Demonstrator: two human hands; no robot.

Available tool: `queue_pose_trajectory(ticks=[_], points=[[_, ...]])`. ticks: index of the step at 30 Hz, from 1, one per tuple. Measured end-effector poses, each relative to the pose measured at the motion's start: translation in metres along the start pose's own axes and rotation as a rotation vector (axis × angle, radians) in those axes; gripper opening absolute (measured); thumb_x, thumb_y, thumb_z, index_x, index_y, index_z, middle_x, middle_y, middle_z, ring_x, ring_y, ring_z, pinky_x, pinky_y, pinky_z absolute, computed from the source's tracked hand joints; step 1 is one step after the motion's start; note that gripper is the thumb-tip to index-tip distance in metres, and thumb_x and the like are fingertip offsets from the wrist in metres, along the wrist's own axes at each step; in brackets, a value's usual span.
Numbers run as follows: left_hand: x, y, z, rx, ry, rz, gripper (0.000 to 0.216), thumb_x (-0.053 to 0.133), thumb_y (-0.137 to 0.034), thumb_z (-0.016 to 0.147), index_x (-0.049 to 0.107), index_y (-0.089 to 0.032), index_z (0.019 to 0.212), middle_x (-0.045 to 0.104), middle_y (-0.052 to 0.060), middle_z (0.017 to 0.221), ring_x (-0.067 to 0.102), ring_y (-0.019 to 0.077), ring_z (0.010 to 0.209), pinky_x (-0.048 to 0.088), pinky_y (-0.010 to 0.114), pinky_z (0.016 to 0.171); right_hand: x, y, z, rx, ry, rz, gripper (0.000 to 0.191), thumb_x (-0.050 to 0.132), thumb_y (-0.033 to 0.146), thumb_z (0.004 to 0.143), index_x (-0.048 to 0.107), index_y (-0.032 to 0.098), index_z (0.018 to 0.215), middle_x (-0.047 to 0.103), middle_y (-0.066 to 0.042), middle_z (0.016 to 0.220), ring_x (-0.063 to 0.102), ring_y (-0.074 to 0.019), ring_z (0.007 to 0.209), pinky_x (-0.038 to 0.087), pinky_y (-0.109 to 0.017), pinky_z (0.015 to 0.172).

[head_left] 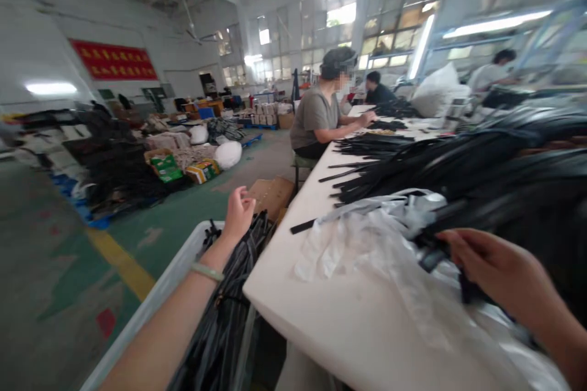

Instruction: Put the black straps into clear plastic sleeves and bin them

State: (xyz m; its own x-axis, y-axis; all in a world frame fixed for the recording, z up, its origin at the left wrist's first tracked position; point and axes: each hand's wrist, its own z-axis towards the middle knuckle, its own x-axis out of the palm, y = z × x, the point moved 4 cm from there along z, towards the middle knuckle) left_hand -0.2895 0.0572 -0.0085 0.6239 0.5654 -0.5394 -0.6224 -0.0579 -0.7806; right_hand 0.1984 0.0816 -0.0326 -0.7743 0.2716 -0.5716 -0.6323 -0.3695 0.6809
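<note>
Two hands at work beside white table [348,330]. Left hand [238,212] over white bin [151,305] left of table, fingers loosely curled, nothing gripped; black strips [229,317] piled in bin below. Right hand [493,269] on table, fingers pinched on black strip end [433,256] atop clear plastic sheet [367,244]. Strips judged light, limp, slick; grip near end. Table smooth; factory hall, green floor, co-worker [321,113] seated further along table.

Black strips [458,165], white table [321,311], red banner [114,61]
</note>
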Motion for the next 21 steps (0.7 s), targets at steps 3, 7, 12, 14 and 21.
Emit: queue_pose_trajectory(ticks=[3,7,12,14,21], points=[[0.051,-0.084,-0.035,0.323,0.311,-0.062,0.038,0.06,-0.018,0.085,0.053,-0.022,0.122,0.052,0.008,0.126,0.06,0.0181,0.1,0.05,0.034,0.091,0.009,0.021,-0.002,-0.054,0.219,-0.015,0.039,0.05,0.051,0.088,0.071,0.018,0.085,0.063,-0.006,0.058,0.055,-0.0175,0.05,0.039,-0.028,0.046],[0.12,-0.179,-0.114,1.092,0.808,0.123,0.045,0.059,-0.008,0.081,0.053,-0.021,0.124,0.053,0.01,0.128,0.05,0.0244,0.121,0.041,0.04,0.104,0.009,0.036,0.002,-0.199,0.27,-0.165,0.032,0.049,0.034,0.091,0.067,0.018,0.071,0.064,-0.003,0.062,0.057,-0.0159,0.057,0.041,-0.026,0.057],[0.184,-0.207,-0.163,1.405,1.004,0.229,0.032,0.052,0.002,0.078,0.065,-0.021,0.097,0.063,0.006,0.106,0.053,0.0223,0.108,0.044,0.034,0.094,-0.011,0.022,0.014,-0.16,0.146,-0.129,0.012,0.06,0.018,0.083,0.071,0.018,0.085,0.07,-0.004,0.077,0.062,-0.0157,0.068,0.045,-0.025,0.064],[0.194,-0.205,-0.162,1.374,1.005,0.204,0.019,0.056,-0.003,0.079,0.065,-0.02,0.082,0.063,0.006,0.098,0.054,0.0234,0.103,0.044,0.035,0.09,-0.012,0.02,0.016,-0.189,0.166,-0.123,0.011,0.062,0.015,0.081,0.072,0.018,0.085,0.069,-0.005,0.079,0.061,-0.0161,0.071,0.046,-0.026,0.067],[0.18,-0.198,-0.115,0.542,0.856,-0.513,0.012,0.067,-0.021,0.077,0.056,-0.019,0.072,0.061,0.0,0.079,0.057,0.0155,0.077,0.046,0.027,0.074,-0.004,0.035,0.011,0.062,0.261,0.464,0.037,0.052,0.046,0.091,0.07,0.014,0.086,0.065,-0.007,0.078,0.057,-0.0123,0.06,0.05,-0.025,0.055]])
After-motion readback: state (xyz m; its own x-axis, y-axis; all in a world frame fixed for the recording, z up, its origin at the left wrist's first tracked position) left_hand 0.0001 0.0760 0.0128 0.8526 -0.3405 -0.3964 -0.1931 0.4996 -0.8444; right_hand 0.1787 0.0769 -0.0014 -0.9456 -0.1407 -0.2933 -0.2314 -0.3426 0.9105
